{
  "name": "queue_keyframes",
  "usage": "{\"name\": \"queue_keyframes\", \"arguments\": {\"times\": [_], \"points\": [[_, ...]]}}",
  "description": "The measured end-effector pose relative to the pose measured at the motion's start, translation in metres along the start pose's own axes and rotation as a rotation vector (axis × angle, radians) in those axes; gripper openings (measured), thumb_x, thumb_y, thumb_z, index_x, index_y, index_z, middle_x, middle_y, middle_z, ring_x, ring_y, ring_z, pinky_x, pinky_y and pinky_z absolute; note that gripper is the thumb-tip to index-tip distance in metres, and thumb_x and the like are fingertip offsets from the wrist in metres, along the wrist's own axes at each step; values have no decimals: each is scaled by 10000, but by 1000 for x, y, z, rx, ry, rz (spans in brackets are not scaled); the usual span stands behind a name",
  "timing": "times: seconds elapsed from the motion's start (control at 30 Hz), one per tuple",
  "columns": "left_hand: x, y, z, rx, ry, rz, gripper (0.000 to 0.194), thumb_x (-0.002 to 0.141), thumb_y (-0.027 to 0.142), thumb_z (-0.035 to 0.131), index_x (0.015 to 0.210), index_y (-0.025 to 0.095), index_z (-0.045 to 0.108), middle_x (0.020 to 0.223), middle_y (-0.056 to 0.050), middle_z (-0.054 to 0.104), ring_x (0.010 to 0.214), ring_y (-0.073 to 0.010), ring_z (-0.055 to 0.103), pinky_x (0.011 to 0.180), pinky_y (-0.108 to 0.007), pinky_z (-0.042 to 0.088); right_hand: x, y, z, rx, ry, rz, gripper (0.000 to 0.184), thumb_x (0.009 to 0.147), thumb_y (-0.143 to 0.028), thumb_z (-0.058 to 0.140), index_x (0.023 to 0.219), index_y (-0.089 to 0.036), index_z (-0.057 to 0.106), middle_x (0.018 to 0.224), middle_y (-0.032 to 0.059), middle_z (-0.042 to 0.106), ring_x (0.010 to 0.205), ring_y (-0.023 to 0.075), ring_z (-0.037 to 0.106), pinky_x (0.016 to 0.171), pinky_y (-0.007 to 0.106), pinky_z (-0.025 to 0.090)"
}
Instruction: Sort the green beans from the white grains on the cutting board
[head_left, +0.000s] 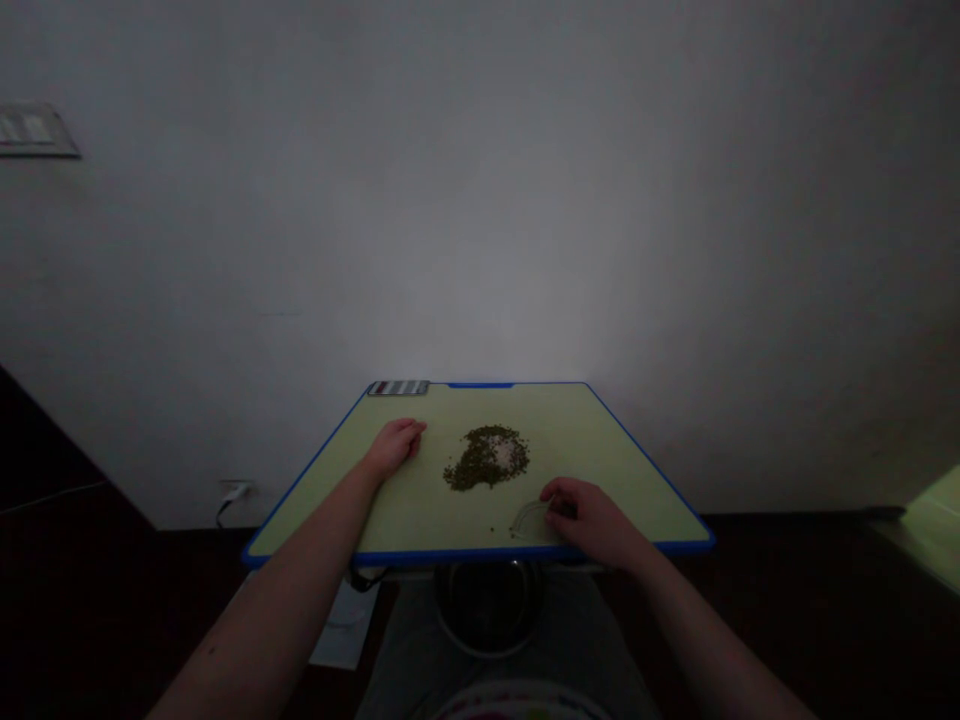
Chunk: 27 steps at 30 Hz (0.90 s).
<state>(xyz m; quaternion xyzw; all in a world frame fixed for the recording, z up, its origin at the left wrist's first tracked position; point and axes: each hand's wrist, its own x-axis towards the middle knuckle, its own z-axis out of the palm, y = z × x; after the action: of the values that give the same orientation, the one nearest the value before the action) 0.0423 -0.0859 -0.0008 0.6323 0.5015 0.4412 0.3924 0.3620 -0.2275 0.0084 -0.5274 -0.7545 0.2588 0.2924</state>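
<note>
A pale green cutting board with a blue rim (390, 520) lies in front of me, and on its middle sits a heap of small dark green grains with a whitish patch (487, 458). My left hand (395, 447) rests on the board to the left of the heap, touching nothing else. My right hand (592, 518) lies near the board's front edge, fingers curled at a clear, thin ring-shaped piece (531, 521). A few stray grains lie around that piece. Whether the right hand grips it cannot be seen.
A blister strip (398, 388) lies at the board's far left corner. Below the front edge, a round metal bowl (487, 608) and a white paper (343, 626) show. A plug sits in a wall socket (235, 490), and a wall stands behind the board.
</note>
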Motion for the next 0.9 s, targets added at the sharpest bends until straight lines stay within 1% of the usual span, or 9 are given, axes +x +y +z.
{"name": "queue_keyframes", "arguments": {"times": [0.17, 0.27, 0.4, 0.5, 0.6, 0.67, 0.77, 0.9], "points": [[-2, 4, 1, -16, 0, -13, 356, 715, 442, 484, 480, 184, 413, 375, 44, 401, 367, -82, 330, 421, -232, 266, -3, -9, 6, 29, -6, -5, 196, 687, -153, 524, 873, -189, 576, 628, -20, 587, 578, 115, 537, 528, 211, 375], [-2, 6, 1, 13, 13, -9, 356, 715, 433, 486, 472, 182, 416, 373, 41, 401, 368, -83, 329, 426, -234, 269, -6, -14, 12, 43, -16, -18, 196, 693, -153, 523, 877, -190, 578, 622, -21, 584, 576, 113, 534, 528, 210, 374], [-4, 9, 1, 32, 21, -13, 360, 724, 430, 476, 469, 183, 411, 369, 42, 397, 361, -82, 322, 428, -238, 269, -4, -15, 16, 75, -25, -25, 199, 697, -160, 520, 886, -189, 573, 612, -25, 581, 568, 112, 524, 515, 208, 366], [-4, 9, 1, 20, 21, -12, 353, 719, 424, 484, 470, 184, 412, 367, 43, 393, 360, -82, 321, 429, -240, 266, 2, -10, 12, 61, 32, 6, 202, 703, -175, 510, 896, -188, 567, 609, -27, 574, 563, 114, 520, 514, 212, 366], [-5, 9, 1, 6, 13, -10, 354, 717, 426, 485, 469, 185, 411, 365, 43, 393, 358, -80, 316, 428, -240, 260, 7, -5, 6, -24, 99, 27, 198, 699, -184, 514, 887, -190, 575, 622, -23, 584, 582, 123, 533, 544, 226, 374], [-5, 11, 1, -3, 11, -11, 358, 714, 431, 485, 465, 186, 407, 363, 43, 391, 358, -80, 313, 426, -240, 255, 8, -4, 5, -42, 86, 16, 202, 693, -175, 516, 885, -190, 579, 632, -20, 594, 592, 124, 543, 552, 227, 378], [-8, 16, 2, 1, 13, -10, 356, 703, 425, 496, 455, 187, 400, 359, 43, 387, 363, -83, 318, 431, -241, 260, 5, -7, 9, -2, 37, -4, 202, 696, -168, 514, 886, -190, 580, 634, -19, 599, 588, 120, 547, 544, 219, 382], [-12, 25, 3, 28, 23, -25, 354, 699, 420, 505, 455, 186, 401, 365, 40, 400, 370, -84, 331, 444, -242, 275, 1, -14, 15, 49, 3, -1, 204, 694, -165, 523, 889, -190, 579, 651, -14, 605, 588, 117, 546, 538, 214, 388]]}}
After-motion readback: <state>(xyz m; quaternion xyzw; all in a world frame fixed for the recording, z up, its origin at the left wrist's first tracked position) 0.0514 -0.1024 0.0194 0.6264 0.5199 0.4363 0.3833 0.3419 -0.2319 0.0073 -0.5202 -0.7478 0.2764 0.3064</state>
